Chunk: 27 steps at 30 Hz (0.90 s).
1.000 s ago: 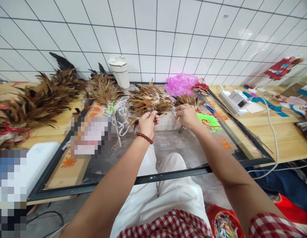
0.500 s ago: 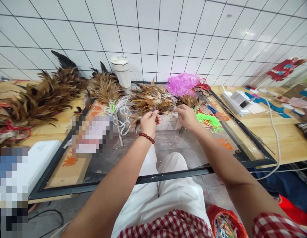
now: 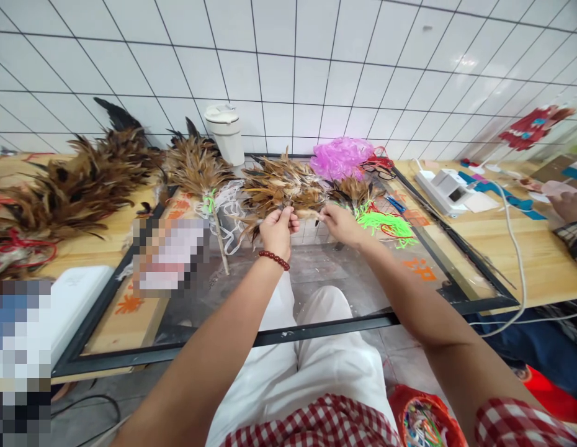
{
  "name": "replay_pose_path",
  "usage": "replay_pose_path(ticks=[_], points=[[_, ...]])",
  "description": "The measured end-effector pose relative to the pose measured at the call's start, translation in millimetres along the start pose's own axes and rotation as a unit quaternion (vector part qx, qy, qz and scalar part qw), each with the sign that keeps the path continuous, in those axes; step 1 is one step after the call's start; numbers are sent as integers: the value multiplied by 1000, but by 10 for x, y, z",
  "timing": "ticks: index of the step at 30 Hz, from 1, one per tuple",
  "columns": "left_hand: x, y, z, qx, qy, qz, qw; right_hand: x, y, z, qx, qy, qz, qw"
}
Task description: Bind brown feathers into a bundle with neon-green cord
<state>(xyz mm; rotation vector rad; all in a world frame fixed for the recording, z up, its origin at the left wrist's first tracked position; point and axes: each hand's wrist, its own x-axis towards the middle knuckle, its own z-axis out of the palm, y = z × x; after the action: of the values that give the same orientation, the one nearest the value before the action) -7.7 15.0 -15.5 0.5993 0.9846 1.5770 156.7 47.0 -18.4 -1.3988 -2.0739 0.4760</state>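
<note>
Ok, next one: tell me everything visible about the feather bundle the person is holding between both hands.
The feather bundle is a loose clump of brown, tan and black-tipped feathers, fanning up and leftward over the glass panel. It looks soft and ragged. The left hand pinches its lower stems from below; the right hand pinches it at the right end. Whether it rests on the glass cannot be told.

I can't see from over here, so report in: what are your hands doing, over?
Left hand shut on brown feather bundle. Right hand pinching the bundle's right end. Neon green cords lie close beside the right hand.
</note>
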Motion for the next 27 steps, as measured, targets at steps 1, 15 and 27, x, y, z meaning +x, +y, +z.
replay_pose_path(ticks=[1,15,27], points=[[0,3,-1,-3,3,1,1000,2,8,2,100,9,42,994],[-12,17,4,-5,4,-4,1000,-36,-77,-39,89,29,50,994],[-56,75,76,7,25,46,999,-10,-177,-1,437,110,157,879]])
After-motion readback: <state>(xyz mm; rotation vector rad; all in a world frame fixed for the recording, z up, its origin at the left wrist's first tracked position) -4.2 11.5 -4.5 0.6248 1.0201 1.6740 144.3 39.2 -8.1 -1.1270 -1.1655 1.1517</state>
